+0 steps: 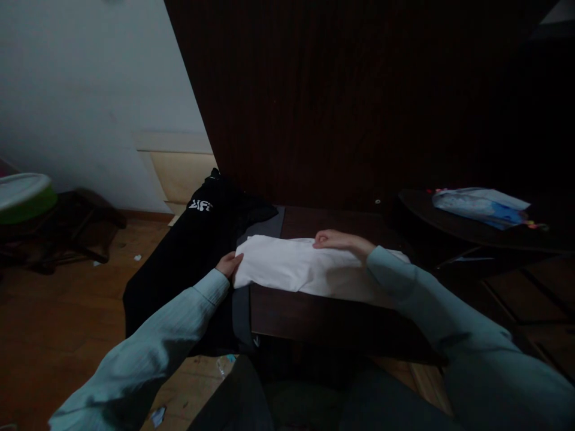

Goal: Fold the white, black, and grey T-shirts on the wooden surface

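Note:
A white cloth garment (pixel 287 263), folded into a long strip, lies across the dark wooden surface in front of me. Its exact kind cannot be made out. At its left end my left hand (pixel 230 264) grips the edge, the thumb on top and the other fingers hidden beneath. My right hand (pixel 335 239) pinches the far edge near the middle, fingers curled in. The right sleeve covers part of the strip's right end. Beside my left hand, black clothing (pixel 166 269) with white lettering drapes over the left end of the surface.
A dark wooden panel (pixel 305 108) rises behind the dark tabletop (pixel 291 314). On a curved shelf (pixel 417 209) to the right lies a plastic package (pixel 480 206). A green and white round container (pixel 27 197) sits on a dark stool at far left. Paper scraps (pixel 158 416) dot the wooden floor.

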A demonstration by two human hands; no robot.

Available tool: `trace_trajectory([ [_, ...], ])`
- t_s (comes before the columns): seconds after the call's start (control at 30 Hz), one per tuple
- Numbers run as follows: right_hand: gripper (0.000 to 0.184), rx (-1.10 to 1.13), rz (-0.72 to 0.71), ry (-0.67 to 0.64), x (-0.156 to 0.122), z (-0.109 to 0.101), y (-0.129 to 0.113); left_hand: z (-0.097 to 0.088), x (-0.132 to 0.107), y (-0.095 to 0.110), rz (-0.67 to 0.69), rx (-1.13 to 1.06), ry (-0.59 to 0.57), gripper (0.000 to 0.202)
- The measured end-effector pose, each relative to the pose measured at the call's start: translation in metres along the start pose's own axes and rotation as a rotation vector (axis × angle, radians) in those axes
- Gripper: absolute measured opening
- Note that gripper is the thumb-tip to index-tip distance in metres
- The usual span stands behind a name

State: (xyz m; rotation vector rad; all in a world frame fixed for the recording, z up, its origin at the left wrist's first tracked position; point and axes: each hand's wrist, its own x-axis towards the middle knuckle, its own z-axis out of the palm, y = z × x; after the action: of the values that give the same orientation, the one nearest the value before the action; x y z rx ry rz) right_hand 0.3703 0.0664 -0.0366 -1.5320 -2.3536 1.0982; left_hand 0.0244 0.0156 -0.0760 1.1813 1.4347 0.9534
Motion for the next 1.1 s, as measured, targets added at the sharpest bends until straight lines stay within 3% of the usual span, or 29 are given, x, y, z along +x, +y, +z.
trace_trajectory([
  [0.07, 0.027, -0.104, 0.016, -0.030, -0.014, -0.007, 0.013, -0.003, -0.001, -0.003, 0.060, -0.005, 0.095, 0.058],
  [0.13, 0.023, -0.183, 0.014, -0.003, -0.023, -0.010, 0.019, -0.005, 0.000, 0.003, 0.084, -0.011, 0.105, 0.059],
  [0.27, 0.023, -0.233, -0.004, 0.124, -0.027, -0.003, 0.021, 0.000, 0.003, 0.027, -0.078, -0.091, -0.148, 0.054],
  [0.3, 0.024, -0.252, -0.001, 0.140, -0.026, 0.001, 0.020, 0.003, 0.005, 0.033, -0.095, -0.118, -0.166, 0.051],
  [0.4, 0.022, -0.313, 0.011, 0.168, -0.022, 0.010, 0.018, 0.014, 0.012, 0.045, 0.087, -0.128, -0.029, 0.046],
  [0.5, 0.021, -0.322, 0.000, 0.214, -0.021, 0.015, 0.017, 0.020, 0.019, 0.047, 0.314, 0.039, 0.131, 0.051],
  [0.63, 0.019, -0.306, 0.046, 0.298, -0.025, 0.020, 0.017, 0.016, 0.023, 0.043, 0.245, 0.415, 0.313, 0.049],
  [0.73, 0.020, -0.322, 0.051, 0.386, -0.033, 0.024, 0.017, 0.010, 0.015, 0.039, 0.185, 0.500, 0.327, 0.045],
  [0.83, 0.021, -0.388, 0.020, 0.577, -0.047, 0.031, 0.016, 0.000, -0.007, 0.030, 0.133, 0.460, 0.268, 0.046],
  [0.9, 0.024, -0.403, -0.007, 0.646, -0.059, 0.041, 0.017, -0.011, -0.025, 0.020, 0.085, 0.393, 0.153, 0.048],
  [1.0, 0.022, -0.314, -0.111, 0.632, -0.079, 0.060, 0.017, -0.025, -0.048, 0.004, 0.050, 0.299, -0.053, 0.050],
  [1.1, 0.022, -0.197, -0.127, 0.602, -0.093, 0.077, 0.016, -0.031, -0.060, -0.007, 0.058, 0.244, -0.112, 0.052],
])
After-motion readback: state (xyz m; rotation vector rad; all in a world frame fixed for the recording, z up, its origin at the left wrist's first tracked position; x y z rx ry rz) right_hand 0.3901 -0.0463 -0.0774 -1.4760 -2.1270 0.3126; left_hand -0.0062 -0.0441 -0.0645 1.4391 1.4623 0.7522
